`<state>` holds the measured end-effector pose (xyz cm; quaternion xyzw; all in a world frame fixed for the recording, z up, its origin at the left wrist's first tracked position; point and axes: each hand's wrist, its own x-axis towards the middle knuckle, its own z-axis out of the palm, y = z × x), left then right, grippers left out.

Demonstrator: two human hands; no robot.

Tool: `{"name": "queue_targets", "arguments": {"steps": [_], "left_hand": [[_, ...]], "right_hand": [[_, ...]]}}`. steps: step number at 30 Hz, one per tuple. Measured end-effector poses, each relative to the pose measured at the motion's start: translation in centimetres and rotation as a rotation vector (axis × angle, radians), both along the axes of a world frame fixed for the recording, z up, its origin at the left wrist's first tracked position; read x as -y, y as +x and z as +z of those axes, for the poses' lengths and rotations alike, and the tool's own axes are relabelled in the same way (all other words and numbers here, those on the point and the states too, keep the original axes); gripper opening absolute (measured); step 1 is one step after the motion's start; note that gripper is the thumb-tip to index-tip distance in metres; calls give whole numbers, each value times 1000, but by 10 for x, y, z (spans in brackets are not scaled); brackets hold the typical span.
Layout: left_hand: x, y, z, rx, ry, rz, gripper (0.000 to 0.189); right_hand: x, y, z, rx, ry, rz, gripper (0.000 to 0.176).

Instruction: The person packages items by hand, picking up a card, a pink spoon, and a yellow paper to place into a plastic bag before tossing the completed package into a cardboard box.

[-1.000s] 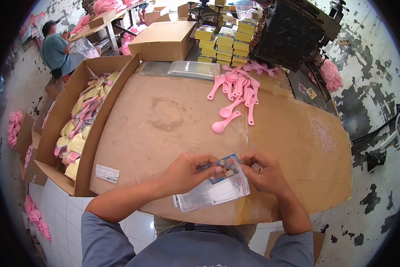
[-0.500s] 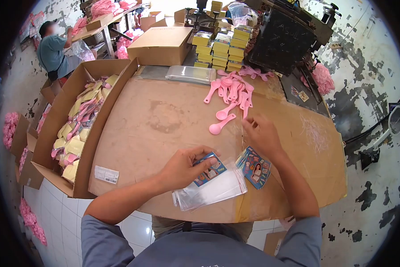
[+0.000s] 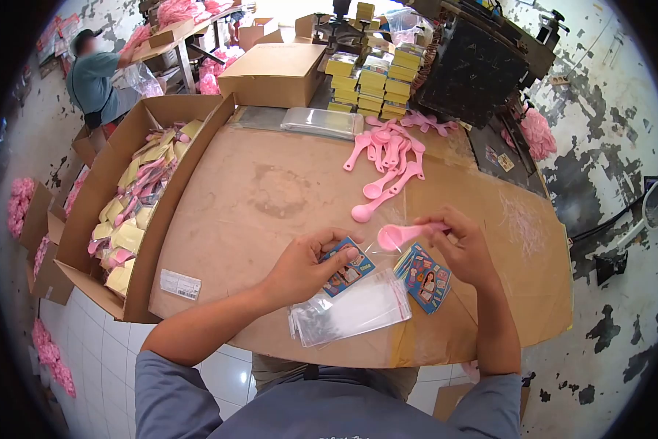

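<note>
My left hand (image 3: pixel 308 269) is closed on a blue printed card (image 3: pixel 348 274), with clear plastic showing at the card's upper edge. Pinched by its handle in my right hand (image 3: pixel 463 247) is a pink scoop spoon (image 3: pixel 393 237), its bowl pointing left, close to the card. Below my left hand lies a pile of clear plastic bags (image 3: pixel 354 313). A stack of printed cards (image 3: pixel 426 281) rests just under my right hand. Farther up the table, several more pink spoons (image 3: pixel 391 150) form a loose heap, one lying nearer to me.
A long open carton (image 3: pixel 186 197) along the left side holds bagged spoons and yellowish cards. Behind the heap stand yellow-edged card stacks (image 3: pixel 373 80), a closed cardboard box (image 3: pixel 270 73) and a black machine (image 3: pixel 475 69). Another person (image 3: pixel 98 80) sits at the back left.
My right hand has picked up a pink spoon from the heap and drawn it toward me, beside the card. My left hand keeps its hold on the card.
</note>
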<state>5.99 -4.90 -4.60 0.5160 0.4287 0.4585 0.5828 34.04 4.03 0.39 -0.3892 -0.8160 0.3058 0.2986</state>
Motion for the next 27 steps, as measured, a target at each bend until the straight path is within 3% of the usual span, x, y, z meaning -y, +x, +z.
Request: {"name": "queue_targets", "arguments": {"steps": [1,4,7,10,13,18,21,25,27], "left_hand": [[0,1,-1,-15,2,-8,29],[-1,2,-4,-38,-10,-50,28],[0,0,-4,-75,-35,-100,29],[0,3,-6,-57,-3,-110,31],[2,4,-7,-31,21,-125,32],[8,3,7,77,-14,-247,33],[8,0,12,113,-11,-289,33],[10,2,9,166,9,-307,32],[10,2,7,153,40,-307,31]], "right_hand": [[6,0,-1,-131,-105,65,15],[14,-6,-1,-197,-1,94,15],[17,-12,3,-67,88,179,14],[25,-16,12,98,46,178,29],[36,-33,10,-16,249,253,49],[42,-43,0,-50,-143,550,69],[47,-43,2,-208,-291,559,83],[40,-54,0,-369,-62,420,95],[59,-61,-1,-300,-188,588,93]]}}
